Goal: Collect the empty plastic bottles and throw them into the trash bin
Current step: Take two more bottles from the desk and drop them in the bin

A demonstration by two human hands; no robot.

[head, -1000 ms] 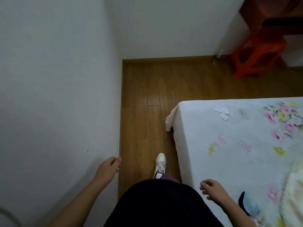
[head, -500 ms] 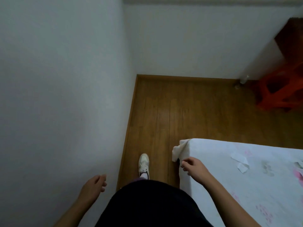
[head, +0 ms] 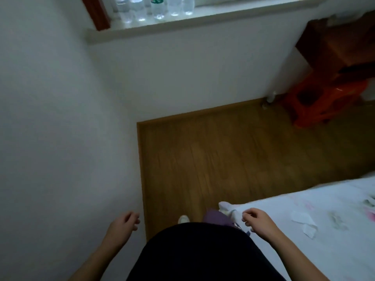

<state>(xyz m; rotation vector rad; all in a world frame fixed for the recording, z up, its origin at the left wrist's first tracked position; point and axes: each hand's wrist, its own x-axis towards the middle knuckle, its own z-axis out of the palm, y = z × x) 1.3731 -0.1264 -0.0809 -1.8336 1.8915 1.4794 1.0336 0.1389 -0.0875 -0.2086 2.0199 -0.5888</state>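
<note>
Right now, hands: the left hand [head: 123,224] hangs loosely curled by the wall, holding nothing; the right hand [head: 257,220] is half curled, empty, over the corner of the bed [head: 324,209].
Hand contact: I cannot tell whether the right fingertips [head: 244,217] touch the sheet or only hover above it.
Task's thing: the plastic bottles [head: 154,7] stand in a tight row on the windowsill [head: 203,19], high on the far wall, well apart from both hands. Several are clear, one carries a green label; the top edge of the view cuts their upper parts off.
Trash bin: none in sight from here.
Step in hand: by my reading, the approach across the open wooden floor [head: 223,149]; nothing collected yet.
Risks: the bottles stand close together, so a hasty grab at one could topple its neighbours off the sill. Whether all are truly empty cannot be judged at this blur.
Around: a red plastic stool [head: 316,104] sits in the right corner under dark wooden furniture [head: 334,47]; scraps of white paper [head: 302,220] lie on the bed.
In the way: the bed corner narrows the passage beside the person's legs; beyond it the floor looks open.
</note>
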